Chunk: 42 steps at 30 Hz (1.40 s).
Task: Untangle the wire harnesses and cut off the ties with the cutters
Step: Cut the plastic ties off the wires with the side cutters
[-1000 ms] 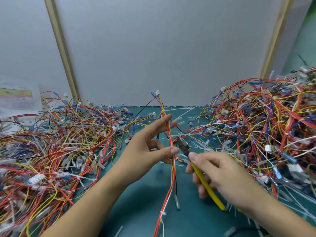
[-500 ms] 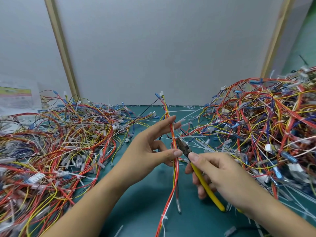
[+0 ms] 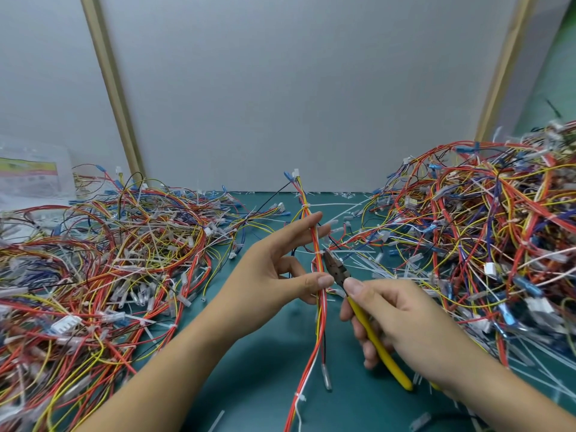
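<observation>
- Between left pile (image 3: 109, 260) and right pile (image 3: 483, 229), left hand (image 3: 268, 275) pinches one harness (image 3: 314, 241) upright, thumb against fingers.
- Right hand (image 3: 405, 319) grips one cutters (image 3: 363, 319); nose at one tie (image 3: 318, 253), just above left thumb.

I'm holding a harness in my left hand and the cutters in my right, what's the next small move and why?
Probably nudge the tip of the cutters in the right hand onto the white tie and snip it: the tip sits right beside that tie, and the left hand pinches the harness steady just below it.
</observation>
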Available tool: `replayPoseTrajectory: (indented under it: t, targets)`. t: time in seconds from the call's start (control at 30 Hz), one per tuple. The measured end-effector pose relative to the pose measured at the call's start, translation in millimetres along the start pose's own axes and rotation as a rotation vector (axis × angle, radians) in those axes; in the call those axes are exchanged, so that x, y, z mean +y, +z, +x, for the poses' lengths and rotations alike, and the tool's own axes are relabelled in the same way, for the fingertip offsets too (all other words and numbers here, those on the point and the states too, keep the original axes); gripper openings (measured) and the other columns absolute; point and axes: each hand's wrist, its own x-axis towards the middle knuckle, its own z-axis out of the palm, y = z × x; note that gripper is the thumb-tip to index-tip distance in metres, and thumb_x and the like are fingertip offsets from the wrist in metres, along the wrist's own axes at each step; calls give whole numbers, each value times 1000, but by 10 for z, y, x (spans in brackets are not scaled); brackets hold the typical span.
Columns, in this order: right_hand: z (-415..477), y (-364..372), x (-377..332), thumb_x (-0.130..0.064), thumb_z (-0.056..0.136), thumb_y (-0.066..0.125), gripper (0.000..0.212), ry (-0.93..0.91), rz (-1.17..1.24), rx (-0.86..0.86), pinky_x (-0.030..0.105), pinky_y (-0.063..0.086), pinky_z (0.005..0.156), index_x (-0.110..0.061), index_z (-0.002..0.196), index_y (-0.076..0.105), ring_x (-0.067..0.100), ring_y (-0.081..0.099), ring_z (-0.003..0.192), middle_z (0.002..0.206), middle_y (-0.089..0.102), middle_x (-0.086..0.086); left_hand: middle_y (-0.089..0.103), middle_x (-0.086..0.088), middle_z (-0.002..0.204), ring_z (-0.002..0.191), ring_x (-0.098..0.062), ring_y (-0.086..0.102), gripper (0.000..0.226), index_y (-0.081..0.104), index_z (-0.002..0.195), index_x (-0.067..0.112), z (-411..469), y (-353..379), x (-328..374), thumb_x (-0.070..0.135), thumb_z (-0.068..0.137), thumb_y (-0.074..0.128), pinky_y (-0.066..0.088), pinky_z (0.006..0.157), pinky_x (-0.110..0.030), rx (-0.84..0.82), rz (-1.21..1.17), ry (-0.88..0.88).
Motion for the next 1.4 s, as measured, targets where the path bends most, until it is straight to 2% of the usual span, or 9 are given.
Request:
replayPoseTrajectory:
  t: [0.37,0.5,0.57,0.73,0.87,1.0,1.13,1.3,1.4]
  targets:
    - [-25,-35,-14,-52,85,53,52,-21,12,-1,28,42,38,-3,69,60,21,43,42,54,44,6,57,18,140,65,-18,63,79,45,145,30,-10,6,36,14,77,79,60,70,-34,-3,21,-8]
    - [-9,-38,-52,-52,77,61,53,-49,155,97,29,44,40,1,78,62,20,44,45,58,47,7,60,18,137,63,-16,62,79,47,144,29,-16,-3,38,16,74,81,59,69,-31,25,11,-16]
    - [12,-65,-60,-47,74,67,50,-102,193,186,31,49,43,2,84,64,20,47,47,60,50,7,63,16,133,63,-16,64,76,51,140,29,-17,-11,43,18,72,83,59,70,-33,27,31,-31]
    - [75,-124,3,-20,89,68,13,-104,281,298,40,62,61,-8,93,72,23,62,58,68,61,8,69,9,124,70,-17,69,70,60,131,26,-38,41,67,16,68,88,56,66,-33,-31,28,-49]
    - [115,-105,64,-16,89,70,4,-129,221,349,38,63,69,-13,91,72,22,71,65,77,73,9,71,3,121,77,-15,69,68,61,130,24,-63,112,95,8,69,87,54,74,-53,-145,42,-65]
    - [125,-110,92,-11,92,66,3,-152,207,362,37,63,71,-10,90,68,27,70,69,83,72,19,73,0,116,83,-10,66,65,63,129,20,-78,130,134,7,70,86,56,74,-44,-202,74,-56]
    - [132,-111,101,-9,93,65,7,-172,186,346,33,63,66,-9,87,68,25,69,66,74,70,12,73,0,114,89,-11,66,61,63,129,20,-72,116,129,8,74,84,56,77,-52,-223,78,-47]
    - [132,-112,110,-9,96,61,16,-183,210,307,34,62,65,-11,81,65,23,69,65,70,67,4,73,-9,96,83,-23,69,34,60,124,27,-57,126,108,15,92,61,59,69,-39,-5,25,27]
    - [116,-104,104,-11,97,60,15,-206,210,280,36,63,67,-11,83,65,25,71,67,71,69,3,70,-4,85,73,-17,61,32,54,114,26,-35,110,72,9,87,58,53,62,-30,111,110,29]
